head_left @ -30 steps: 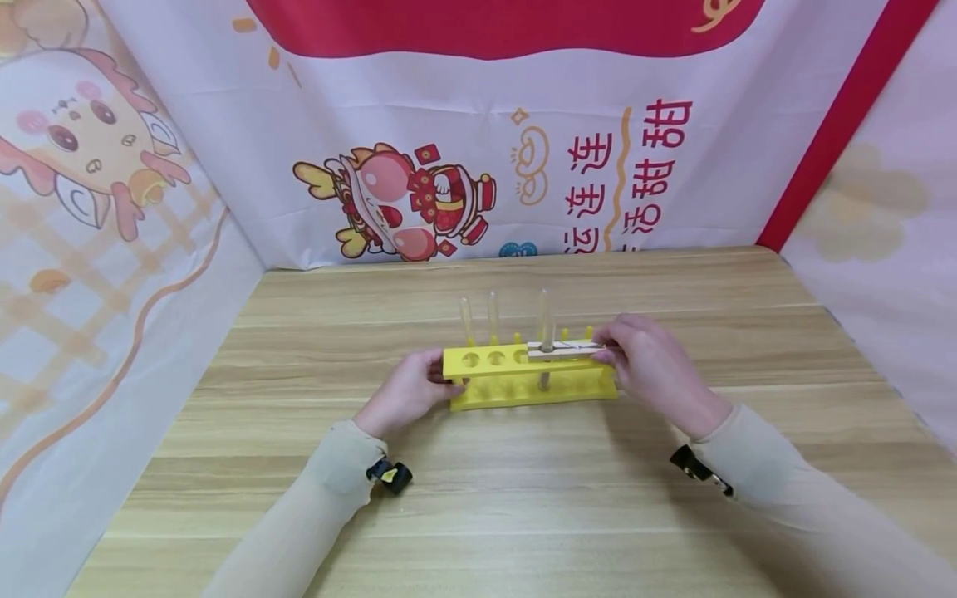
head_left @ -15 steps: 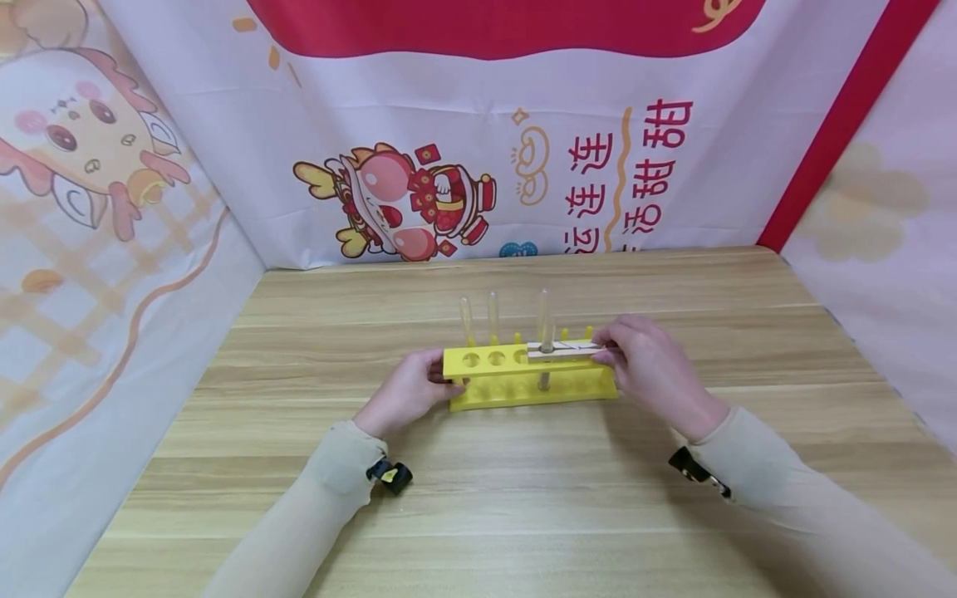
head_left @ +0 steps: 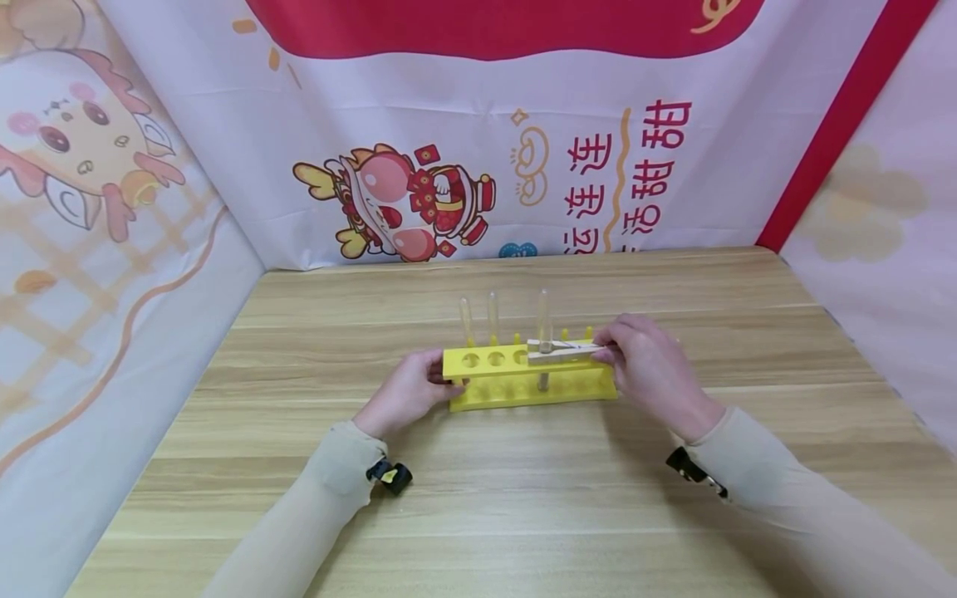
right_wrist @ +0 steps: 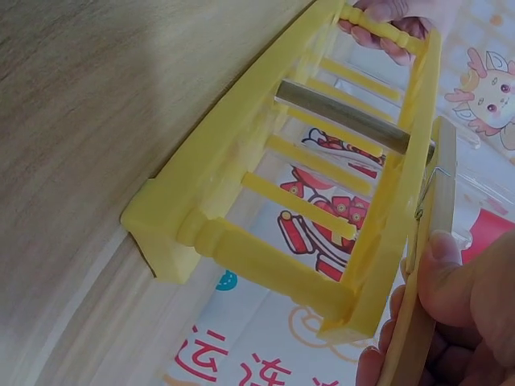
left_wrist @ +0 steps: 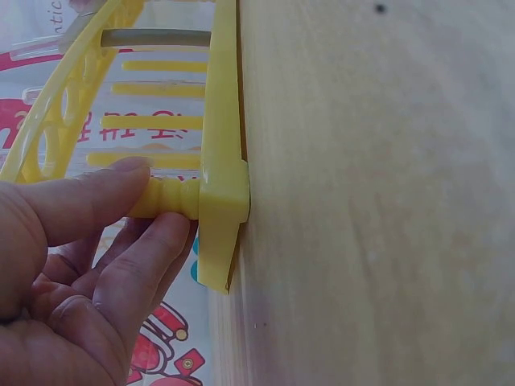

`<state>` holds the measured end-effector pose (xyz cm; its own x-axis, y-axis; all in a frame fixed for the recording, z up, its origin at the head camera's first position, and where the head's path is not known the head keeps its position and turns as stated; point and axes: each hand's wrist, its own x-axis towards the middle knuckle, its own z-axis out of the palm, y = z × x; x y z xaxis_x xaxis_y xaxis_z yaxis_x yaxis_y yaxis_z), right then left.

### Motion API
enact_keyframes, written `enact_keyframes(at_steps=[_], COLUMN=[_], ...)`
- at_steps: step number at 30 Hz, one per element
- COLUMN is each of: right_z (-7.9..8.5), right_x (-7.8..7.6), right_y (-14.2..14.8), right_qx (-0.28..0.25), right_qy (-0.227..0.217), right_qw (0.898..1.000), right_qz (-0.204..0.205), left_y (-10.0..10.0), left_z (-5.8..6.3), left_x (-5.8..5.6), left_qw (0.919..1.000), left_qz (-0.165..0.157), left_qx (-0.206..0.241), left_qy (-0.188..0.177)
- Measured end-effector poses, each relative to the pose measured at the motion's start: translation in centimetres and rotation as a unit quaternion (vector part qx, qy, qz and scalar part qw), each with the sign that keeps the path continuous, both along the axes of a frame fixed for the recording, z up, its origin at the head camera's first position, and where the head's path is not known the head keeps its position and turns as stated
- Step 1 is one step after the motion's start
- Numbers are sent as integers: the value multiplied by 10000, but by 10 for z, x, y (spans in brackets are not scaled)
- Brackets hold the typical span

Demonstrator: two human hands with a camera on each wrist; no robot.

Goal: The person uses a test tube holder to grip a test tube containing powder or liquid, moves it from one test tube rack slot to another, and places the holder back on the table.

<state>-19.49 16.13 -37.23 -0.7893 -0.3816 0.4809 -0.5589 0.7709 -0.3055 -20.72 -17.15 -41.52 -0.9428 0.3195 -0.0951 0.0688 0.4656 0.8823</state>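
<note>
A yellow test tube rack (head_left: 534,403) stands upright on the table. My left hand (head_left: 407,392) grips its left end post (left_wrist: 169,198), thumb on one side and fingers on the other. In my right hand (head_left: 652,365) is a wooden test tube clamp (right_wrist: 437,217), pinched between thumb and fingers. The clamp's two arms are spread at the tip, one each side of a test tube (right_wrist: 346,117) standing in a middle hole of the rack. Something grey-brown fills the tube's lower part. Whether the clamp touches the glass I cannot tell.
Clear test tubes sit upside down on the rack's rear pegs, two toward the left (head_left: 467,320) and one (head_left: 543,311) behind the filled tube. Printed cloth (head_left: 463,100) hangs along the table's (head_left: 486,515) back and sides.
The clamp's arms have parted at the tip, where they lay close together before. The filled tube's top no longer shows leaning right. My left hand and the rack have kept still.
</note>
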Motion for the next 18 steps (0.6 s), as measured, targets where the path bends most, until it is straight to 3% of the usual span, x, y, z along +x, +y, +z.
enact_keyframes(at_steps=[18], right_z=[13], right_x=[5], right_y=[1], right_qx=[-133], right_qy=[291], right_qw=[9995], right_qz=[8], left_y=[0], left_z=[-1], left_x=[0], left_qw=[9999], left_qz=[100], left_qx=[-73], left_qy=[-78])
